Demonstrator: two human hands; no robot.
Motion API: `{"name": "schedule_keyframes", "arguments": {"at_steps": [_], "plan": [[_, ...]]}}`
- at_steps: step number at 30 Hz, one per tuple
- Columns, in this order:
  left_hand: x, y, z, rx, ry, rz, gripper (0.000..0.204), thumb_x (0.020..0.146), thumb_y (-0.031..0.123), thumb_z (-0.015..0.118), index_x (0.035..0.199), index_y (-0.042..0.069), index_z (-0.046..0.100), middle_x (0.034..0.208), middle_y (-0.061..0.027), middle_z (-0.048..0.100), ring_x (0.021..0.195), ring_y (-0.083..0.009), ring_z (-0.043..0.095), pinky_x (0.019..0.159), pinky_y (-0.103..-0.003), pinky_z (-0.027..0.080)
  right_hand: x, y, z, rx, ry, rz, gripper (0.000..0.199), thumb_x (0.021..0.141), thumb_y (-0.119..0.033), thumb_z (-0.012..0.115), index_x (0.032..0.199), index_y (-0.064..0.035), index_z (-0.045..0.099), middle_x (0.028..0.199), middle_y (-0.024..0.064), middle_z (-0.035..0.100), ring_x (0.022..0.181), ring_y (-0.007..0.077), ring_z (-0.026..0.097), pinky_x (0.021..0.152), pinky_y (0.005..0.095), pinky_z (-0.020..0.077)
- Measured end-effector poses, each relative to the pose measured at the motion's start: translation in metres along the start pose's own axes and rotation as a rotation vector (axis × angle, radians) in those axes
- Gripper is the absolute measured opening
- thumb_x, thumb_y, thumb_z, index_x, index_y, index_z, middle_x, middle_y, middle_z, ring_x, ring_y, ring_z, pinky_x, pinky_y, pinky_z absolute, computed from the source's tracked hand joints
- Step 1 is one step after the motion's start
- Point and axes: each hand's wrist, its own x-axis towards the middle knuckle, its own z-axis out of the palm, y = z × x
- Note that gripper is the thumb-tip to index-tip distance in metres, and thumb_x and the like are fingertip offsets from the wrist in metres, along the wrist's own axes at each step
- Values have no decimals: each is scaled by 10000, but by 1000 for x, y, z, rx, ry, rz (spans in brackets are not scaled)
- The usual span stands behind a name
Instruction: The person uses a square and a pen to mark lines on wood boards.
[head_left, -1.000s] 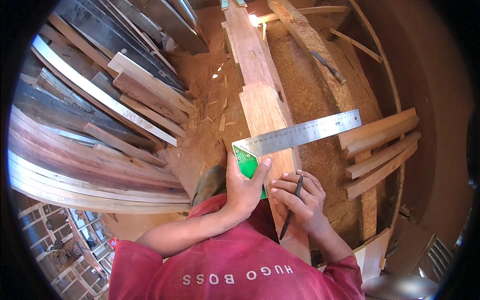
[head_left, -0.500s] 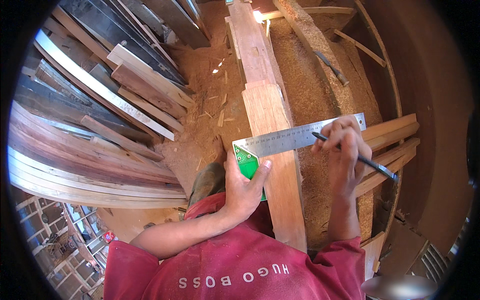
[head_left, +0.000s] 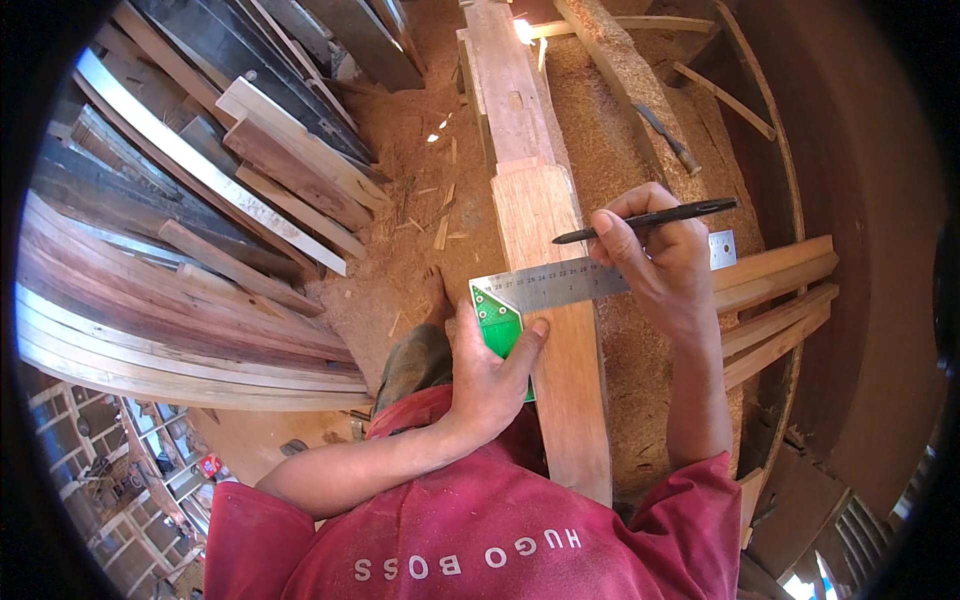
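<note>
My left hand point(head_left: 492, 375) grips the green handle of a try square point(head_left: 545, 284), its thumb resting on the near board. The handle sits along the left edge of a wooden board point(head_left: 570, 390), and the steel blade lies across the board and sticks out past its right side. In my right hand point(head_left: 665, 255) is a black pen point(head_left: 690, 212), pinched between thumb and fingers. Its tip points left, over the board just beyond the blade; whether it touches the wood I cannot tell. My right hand hides part of the blade.
Long planks point(head_left: 190, 310) are stacked at the left. A narrower timber point(head_left: 515, 90) lies beyond the board. To the right, a chisel-like tool point(head_left: 668, 138) rests on a sawdust-covered beam point(head_left: 625, 80), and several wooden bars point(head_left: 775, 275) lie nearer. Shavings and sawdust cover the floor point(head_left: 430, 210).
My right hand has moved left and up, carrying the pen from right of the board to over it. The pen now lies nearly level. My left hand and the square have hardly shifted.
</note>
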Motion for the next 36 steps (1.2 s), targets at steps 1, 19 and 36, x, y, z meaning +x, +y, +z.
{"name": "schedule_keyframes", "arguments": {"at_steps": [1, 19, 36], "plan": [[0, 1, 0, -17, -1, 3, 448, 975, 25, 663, 1360, 17, 433, 1225, -71, 613, 1100, -121, 598, 944, -297, 508, 1, 0, 0, -87, -12, -10, 187, 976, -145, 717, 904, 6, 634, 722, 52, 642, 673, 78, 601, 604, 259, 483], [-1, 6, 4, 11, 68, 15, 446, 947, 108, 734, 1284, 5, 461, 1111, -110, 635, 1014, -175, 612, 882, -342, 505, 14, -18, 29, -251, -207, -92, 232, 943, -163, 722, 838, 16, 619, 635, 176, 615, 603, 336, 676, 567, 411, 485], [-1, 2, 3, -51, 30, -21, 429, 963, 53, 693, 1313, 22, 448, 1152, -66, 617, 1033, -123, 597, 896, -299, 504, 17, -16, 3, -314, -147, -132, 185, 954, -131, 699, 870, 17, 629, 667, 159, 652, 591, 226, 670, 557, 384, 499]]}}
